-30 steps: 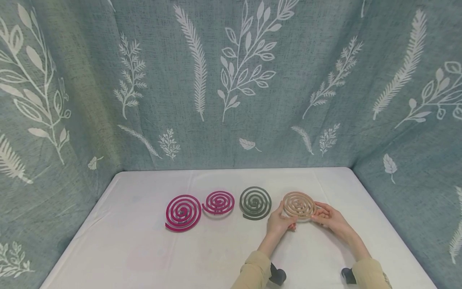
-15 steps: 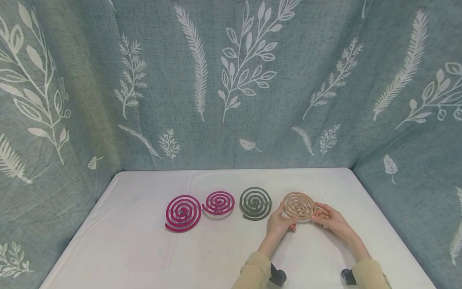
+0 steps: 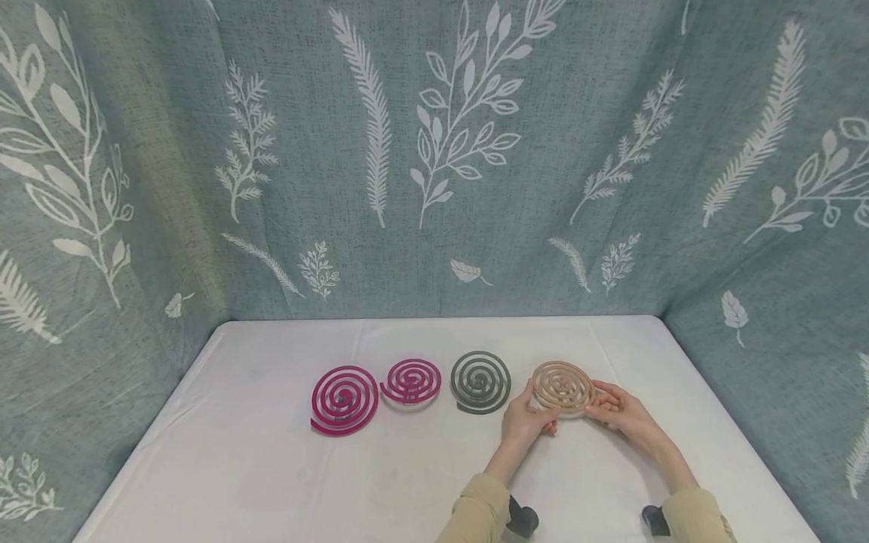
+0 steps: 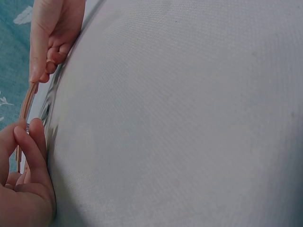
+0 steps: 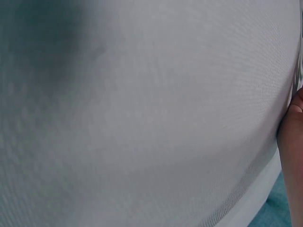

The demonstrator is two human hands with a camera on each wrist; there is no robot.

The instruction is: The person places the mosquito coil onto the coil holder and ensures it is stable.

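A tan spiral mosquito coil is held between my two hands at the right of the row in the head view. My left hand pinches its near left edge. At its right edge, my right hand grips the rim between thumb and fingers. The left wrist view catches the coil edge-on, between the left hand below and the right hand above. Only part of the right hand enters the right wrist view, and the coil is hidden there.
A dark green coil lies just left of my left hand. Farther left are a smaller magenta coil and a larger magenta coil. All are on a white-covered table, with a patterned blue-green curtain around its back and sides.
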